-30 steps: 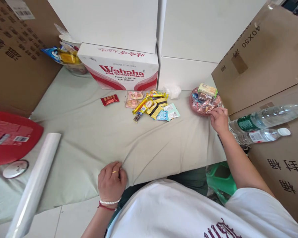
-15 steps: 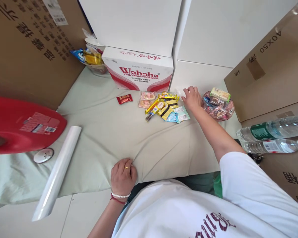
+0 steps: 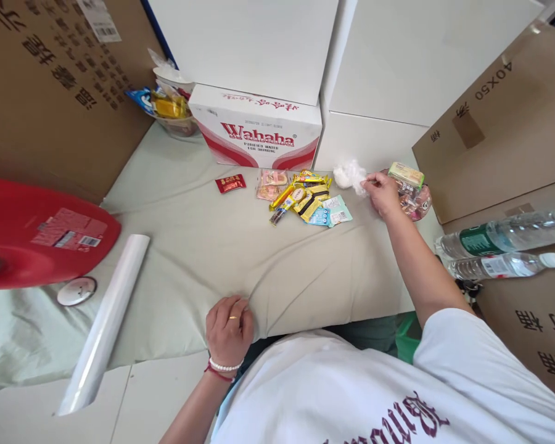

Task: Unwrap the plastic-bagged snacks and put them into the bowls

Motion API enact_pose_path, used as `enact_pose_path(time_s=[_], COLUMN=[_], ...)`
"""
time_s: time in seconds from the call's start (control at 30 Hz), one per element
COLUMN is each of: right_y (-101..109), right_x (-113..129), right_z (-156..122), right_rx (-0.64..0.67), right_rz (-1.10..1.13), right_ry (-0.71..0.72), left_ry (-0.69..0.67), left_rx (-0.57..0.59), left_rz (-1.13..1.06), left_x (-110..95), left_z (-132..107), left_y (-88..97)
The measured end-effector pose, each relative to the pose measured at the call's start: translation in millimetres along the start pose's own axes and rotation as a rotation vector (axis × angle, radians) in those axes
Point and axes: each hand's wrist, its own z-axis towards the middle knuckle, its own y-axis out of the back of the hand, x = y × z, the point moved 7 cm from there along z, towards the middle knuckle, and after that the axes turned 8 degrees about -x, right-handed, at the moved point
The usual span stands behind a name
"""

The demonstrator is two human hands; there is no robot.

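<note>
My right hand (image 3: 382,192) pinches the edge of a crumpled clear plastic bag (image 3: 350,174), which has something white inside at its left end. Just behind this hand is a bowl of wrapped snacks (image 3: 419,200), partly covered by it, with a pale yellow-green pack (image 3: 406,175) on top. To the left of the bag lies a loose pile of yellow, blue and pink snack packets (image 3: 308,200). A small red packet (image 3: 230,183) lies apart from them. My left hand (image 3: 230,328) rests on the cloth near the front edge, its fingers curled in with nothing visible in them.
A white and red Wahaha carton (image 3: 259,135) stands at the back beside a tub of snacks (image 3: 171,117). On the left are a red jug (image 3: 50,231), a round tin (image 3: 77,290) and a white roll (image 3: 104,327). Clear bottles (image 3: 504,266) and cardboard boxes (image 3: 485,129) stand right.
My right hand has moved right and closed on the plastic bag, which now shows in full beside the snack pile. My left hand has stayed put.
</note>
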Motion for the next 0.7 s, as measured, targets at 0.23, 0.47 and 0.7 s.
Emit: enact_pose_path(time_s=[0.23,0.47,0.7], right_y=[-24.9,-59.3,4.2], right_x=[33.8,56.2,28.6], right_z=[-172.5,-263.5,-219.6], right_rx=[0.096,0.165,-0.022], right_rz=[0.818,0.948,0.676], right_ry=[-0.647,-0.856,-0.631], left_ry=[0.650,1.047,1.082], left_rx=[0.269,0.576,0.393], left_rz=[-0.627,-1.161,-1.043], left_x=[-35.7,-101.9,-68.0], left_z=[18.3,38.4,30.9], left_y=[-47.5,-146.2,-146.0])
